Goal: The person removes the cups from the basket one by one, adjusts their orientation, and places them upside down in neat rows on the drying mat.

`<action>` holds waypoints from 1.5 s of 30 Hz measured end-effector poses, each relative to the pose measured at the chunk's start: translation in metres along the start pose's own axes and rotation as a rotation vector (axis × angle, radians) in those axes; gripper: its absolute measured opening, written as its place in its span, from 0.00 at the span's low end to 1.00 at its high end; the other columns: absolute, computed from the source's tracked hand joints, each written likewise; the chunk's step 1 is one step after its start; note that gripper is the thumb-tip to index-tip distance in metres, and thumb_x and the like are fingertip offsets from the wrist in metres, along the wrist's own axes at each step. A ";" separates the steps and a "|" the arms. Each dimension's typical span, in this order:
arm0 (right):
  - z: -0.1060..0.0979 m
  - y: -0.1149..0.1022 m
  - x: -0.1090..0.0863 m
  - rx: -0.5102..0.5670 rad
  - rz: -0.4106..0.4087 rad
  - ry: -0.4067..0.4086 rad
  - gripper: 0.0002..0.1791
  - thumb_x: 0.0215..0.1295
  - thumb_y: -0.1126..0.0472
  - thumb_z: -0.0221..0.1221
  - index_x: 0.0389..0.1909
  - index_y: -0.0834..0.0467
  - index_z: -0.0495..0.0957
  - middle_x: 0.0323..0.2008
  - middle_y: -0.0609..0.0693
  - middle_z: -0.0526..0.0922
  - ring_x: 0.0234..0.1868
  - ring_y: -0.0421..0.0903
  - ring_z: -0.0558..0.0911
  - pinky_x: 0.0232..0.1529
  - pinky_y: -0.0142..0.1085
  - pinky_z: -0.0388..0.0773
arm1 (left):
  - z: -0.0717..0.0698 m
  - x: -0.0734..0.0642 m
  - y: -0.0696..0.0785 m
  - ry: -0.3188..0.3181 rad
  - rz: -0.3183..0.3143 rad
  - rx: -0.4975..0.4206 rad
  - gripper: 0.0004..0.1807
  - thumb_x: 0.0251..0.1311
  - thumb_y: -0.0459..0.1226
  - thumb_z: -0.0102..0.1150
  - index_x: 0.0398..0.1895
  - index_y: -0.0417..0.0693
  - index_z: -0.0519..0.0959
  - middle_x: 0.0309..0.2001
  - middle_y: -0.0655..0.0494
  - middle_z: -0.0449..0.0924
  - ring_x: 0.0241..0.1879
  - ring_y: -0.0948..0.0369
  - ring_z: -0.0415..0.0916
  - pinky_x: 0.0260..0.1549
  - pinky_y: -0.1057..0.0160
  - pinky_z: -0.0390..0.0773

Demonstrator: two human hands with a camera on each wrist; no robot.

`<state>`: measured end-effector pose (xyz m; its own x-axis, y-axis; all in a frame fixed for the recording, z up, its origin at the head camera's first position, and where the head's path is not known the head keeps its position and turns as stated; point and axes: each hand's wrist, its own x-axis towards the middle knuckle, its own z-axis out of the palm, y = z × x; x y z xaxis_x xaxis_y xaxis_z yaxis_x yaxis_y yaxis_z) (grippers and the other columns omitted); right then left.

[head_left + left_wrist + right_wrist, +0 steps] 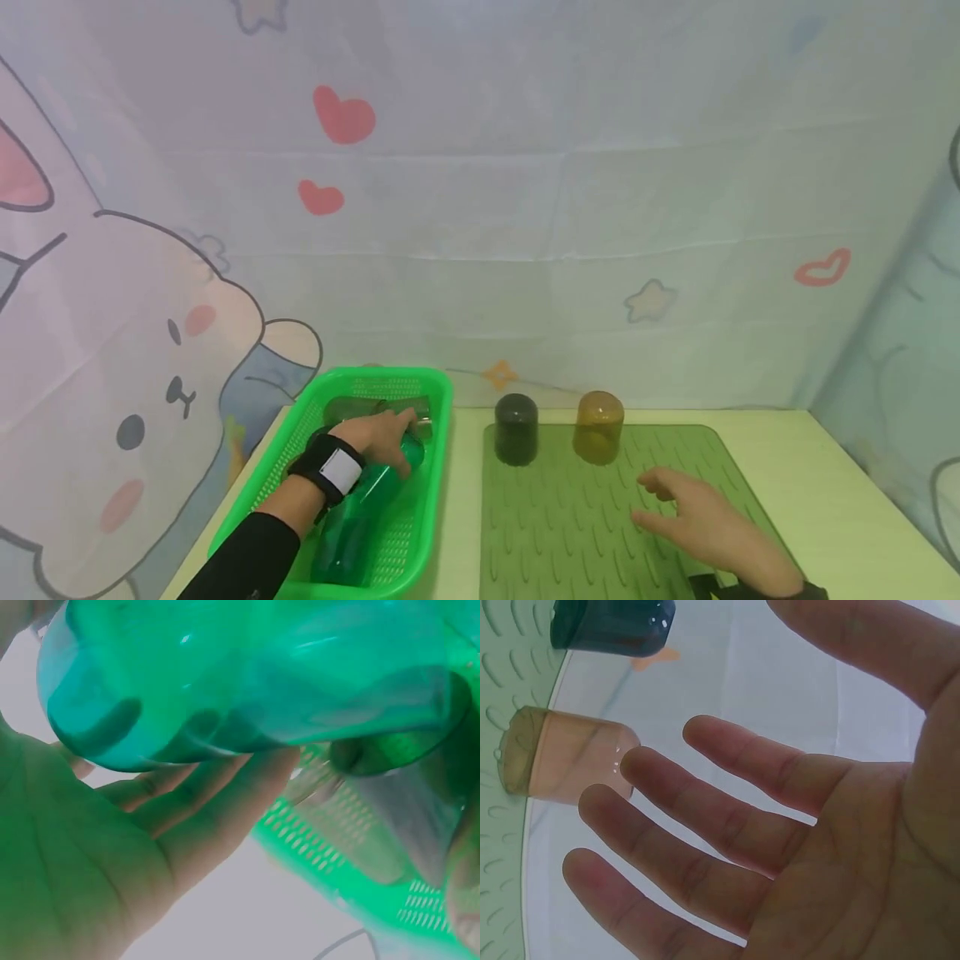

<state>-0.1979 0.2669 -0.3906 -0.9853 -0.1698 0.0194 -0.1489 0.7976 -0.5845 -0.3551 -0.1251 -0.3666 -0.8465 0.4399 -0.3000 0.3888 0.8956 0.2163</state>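
My left hand (381,437) reaches into the green basket (437,500). Its thumb and fingers lie on either side of the rounded end of a translucent teal cup (247,675), gripping it. In the head view that cup slants along the basket. A grey-brown clear cup (405,810) lies on its side near it. My right hand (701,525) hovers over the green mat (570,517), fingers spread and palm bare in the right wrist view. Beyond it, a dark cup (517,429) and an amber cup (598,427) stand upside down on the mat's far edge.
The basket stands on the left of the pale table (847,492), the mat to its right. Behind the table hangs a printed cloth (480,208) with hearts, stars and a rabbit. Other clear cups in the basket are partly covered by my left arm.
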 end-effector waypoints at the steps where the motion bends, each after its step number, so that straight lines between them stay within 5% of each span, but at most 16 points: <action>1: 0.000 0.000 0.000 -0.002 0.002 0.000 0.32 0.58 0.46 0.64 0.55 0.67 0.72 0.51 0.59 0.77 0.49 0.59 0.77 0.44 0.52 0.77 | -0.002 -0.003 0.000 0.018 0.008 -0.002 0.41 0.49 0.44 0.72 0.64 0.45 0.62 0.60 0.38 0.66 0.58 0.43 0.67 0.46 0.46 0.74; 6: -0.001 -0.002 0.001 -0.002 0.014 -0.003 0.33 0.59 0.46 0.63 0.55 0.66 0.72 0.51 0.59 0.77 0.49 0.59 0.77 0.44 0.51 0.77 | -0.013 -0.020 0.002 0.105 0.048 -0.030 0.46 0.52 0.43 0.69 0.70 0.39 0.56 0.69 0.32 0.50 0.65 0.40 0.56 0.53 0.43 0.69; 13: -0.001 -0.005 0.000 -0.008 0.007 -0.002 0.33 0.58 0.45 0.64 0.54 0.66 0.73 0.50 0.58 0.78 0.49 0.59 0.77 0.44 0.52 0.77 | -0.014 -0.047 0.013 0.318 0.134 -0.110 0.43 0.52 0.42 0.69 0.68 0.39 0.59 0.67 0.36 0.55 0.55 0.46 0.70 0.46 0.49 0.75; 20: 0.000 -0.006 0.000 0.017 0.011 -0.016 0.34 0.57 0.44 0.64 0.55 0.67 0.72 0.51 0.60 0.77 0.50 0.60 0.76 0.43 0.52 0.77 | 0.004 -0.069 0.037 0.578 0.210 -0.217 0.44 0.52 0.44 0.70 0.69 0.41 0.59 0.63 0.42 0.60 0.47 0.50 0.75 0.40 0.53 0.78; 24: 0.002 -0.006 0.000 0.027 0.007 -0.014 0.35 0.57 0.44 0.64 0.56 0.67 0.71 0.52 0.60 0.76 0.50 0.60 0.76 0.43 0.52 0.77 | 0.018 -0.074 0.054 0.671 0.239 -0.244 0.44 0.50 0.46 0.70 0.68 0.42 0.60 0.62 0.45 0.63 0.41 0.53 0.77 0.36 0.55 0.78; 31: 0.005 -0.014 0.000 0.023 -0.027 0.022 0.36 0.54 0.45 0.67 0.56 0.66 0.72 0.52 0.60 0.77 0.50 0.59 0.77 0.45 0.50 0.78 | 0.038 -0.078 0.079 0.654 0.326 -0.507 0.42 0.53 0.47 0.68 0.69 0.48 0.59 0.63 0.50 0.63 0.58 0.51 0.68 0.51 0.51 0.73; 40: 0.012 -0.028 0.001 0.105 -0.068 0.048 0.40 0.49 0.52 0.72 0.61 0.63 0.67 0.55 0.57 0.73 0.53 0.58 0.75 0.50 0.47 0.77 | 0.060 -0.057 0.099 0.604 0.365 -0.767 0.42 0.53 0.47 0.68 0.67 0.46 0.59 0.62 0.48 0.64 0.59 0.50 0.67 0.52 0.47 0.70; 45: 0.026 -0.037 0.004 0.098 -0.194 0.101 0.45 0.48 0.42 0.70 0.63 0.62 0.65 0.53 0.53 0.73 0.53 0.54 0.75 0.50 0.45 0.77 | 0.071 -0.045 0.110 0.539 0.377 -0.916 0.42 0.53 0.47 0.69 0.67 0.46 0.59 0.61 0.46 0.65 0.58 0.48 0.66 0.51 0.46 0.69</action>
<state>-0.1946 0.2219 -0.3903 -0.9431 -0.2516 0.2172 -0.3322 0.6948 -0.6379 -0.2488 -0.0415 -0.3957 -0.8641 0.3875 0.3212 0.4273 0.2273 0.8751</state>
